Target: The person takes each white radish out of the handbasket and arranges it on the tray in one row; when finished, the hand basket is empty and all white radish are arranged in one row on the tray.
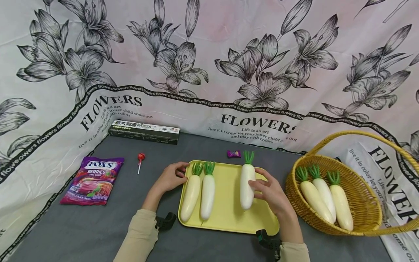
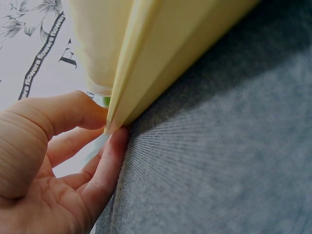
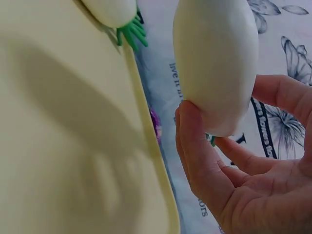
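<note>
A white radish [image 1: 247,186] with green leaf stubs is gripped in my right hand [image 1: 269,191], raised over the right part of a yellow tray [image 1: 229,211]. The right wrist view shows thumb and fingers around the radish [image 3: 217,58], with a shadow on the tray [image 3: 29,161] below. My left hand [image 1: 171,177] pinches the tray's left rim. In the left wrist view, its thumb lies on the rim [image 2: 119,109] and a fingertip is underneath. Side by side at the tray's left lie a cream radish [image 1: 191,198] and a whiter radish [image 1: 208,196].
A wicker basket [image 1: 294,203] with several radishes stands at the right, its handle arching high. Behind the tray lies a small purple candy [image 1: 234,154]. At left are a lollipop [image 1: 141,157], a Fox's candy bag [image 1: 93,181] and a pasta box [image 1: 144,132] by the flowered cloth.
</note>
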